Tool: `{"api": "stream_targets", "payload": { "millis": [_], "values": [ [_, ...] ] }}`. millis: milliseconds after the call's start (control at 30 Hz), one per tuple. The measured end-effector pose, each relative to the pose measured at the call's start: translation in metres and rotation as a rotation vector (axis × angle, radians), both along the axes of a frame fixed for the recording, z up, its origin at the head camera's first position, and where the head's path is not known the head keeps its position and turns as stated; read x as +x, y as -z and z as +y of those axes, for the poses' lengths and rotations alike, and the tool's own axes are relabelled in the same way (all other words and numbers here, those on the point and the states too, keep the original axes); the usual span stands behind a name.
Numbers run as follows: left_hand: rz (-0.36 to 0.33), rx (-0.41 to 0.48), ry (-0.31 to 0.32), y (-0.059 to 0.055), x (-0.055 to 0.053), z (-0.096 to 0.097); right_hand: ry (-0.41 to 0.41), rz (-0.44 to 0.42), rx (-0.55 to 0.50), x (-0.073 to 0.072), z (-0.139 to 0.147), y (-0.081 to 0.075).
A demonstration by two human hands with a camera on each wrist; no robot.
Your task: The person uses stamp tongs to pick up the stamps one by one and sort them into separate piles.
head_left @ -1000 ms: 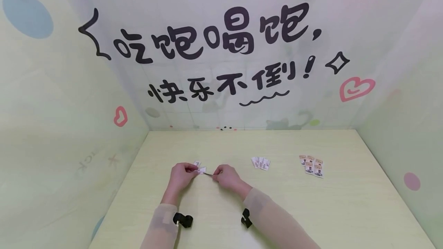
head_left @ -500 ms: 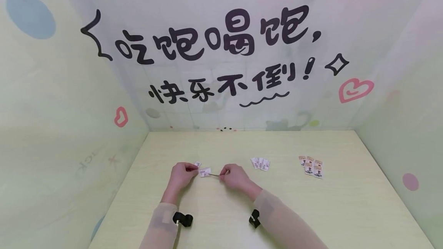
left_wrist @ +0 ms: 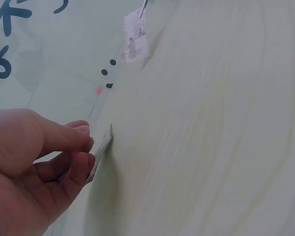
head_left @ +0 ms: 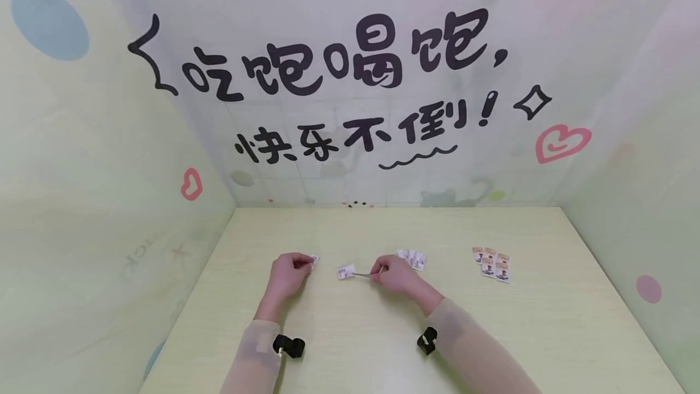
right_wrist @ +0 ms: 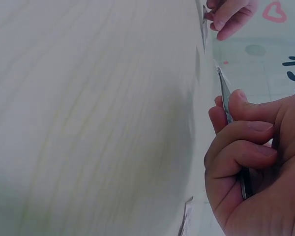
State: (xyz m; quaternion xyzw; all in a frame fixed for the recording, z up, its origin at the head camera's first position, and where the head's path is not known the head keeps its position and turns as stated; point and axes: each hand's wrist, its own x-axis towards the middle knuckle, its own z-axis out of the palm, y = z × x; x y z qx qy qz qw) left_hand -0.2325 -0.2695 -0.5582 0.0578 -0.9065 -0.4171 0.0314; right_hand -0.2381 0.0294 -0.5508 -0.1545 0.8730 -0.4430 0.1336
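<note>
In the head view my right hand (head_left: 395,273) holds slim tweezers (head_left: 363,275). A small white printed card (head_left: 346,271) hangs at their tips. The left wrist view shows this card (left_wrist: 136,37) tilted above the table, caught at its upper end. Farther left, my left hand (head_left: 287,272) has thumb and fingers at another small card (head_left: 314,260). Seen from the left wrist, that card (left_wrist: 106,145) stands on edge, its lower part pinched behind the fingertips. In the right wrist view the tweezers (right_wrist: 225,93) run back through my curled fingers.
Several white cards (head_left: 412,259) lie fanned behind my right hand. Farther right is a group of orange-topped cards (head_left: 494,265). The pale wooden table (head_left: 355,333) meets a printed back wall (head_left: 350,187) with side walls. Black devices (head_left: 428,340) are worn on both wrists.
My right hand has moved right, carrying the card in the tweezers away from my left hand. My left hand has let go of that card and shifted slightly to the card behind it.
</note>
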Motion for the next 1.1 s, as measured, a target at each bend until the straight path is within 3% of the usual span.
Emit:
{"api": "stream_targets", "payload": {
  "millis": [267,467,600,833,1100],
  "values": [
    [0.029,0.011,-0.003,-0.003,0.000,-0.002,-0.009,-0.034,-0.015,-0.001,0.008,0.001],
    [0.059,0.031,0.025,-0.008,0.005,0.009,-0.053,-0.051,0.026,-0.001,0.013,-0.003],
    [0.085,0.039,0.131,-0.007,0.009,0.022,-0.109,-0.055,0.063,-0.003,0.020,-0.008],
    [0.063,0.018,0.424,0.003,0.015,0.045,-0.159,-0.065,0.099,-0.007,0.027,-0.012],
    [0.007,-0.011,0.560,0.011,0.017,0.061,-0.121,-0.044,0.167,-0.004,0.025,-0.007]
  ]
}}
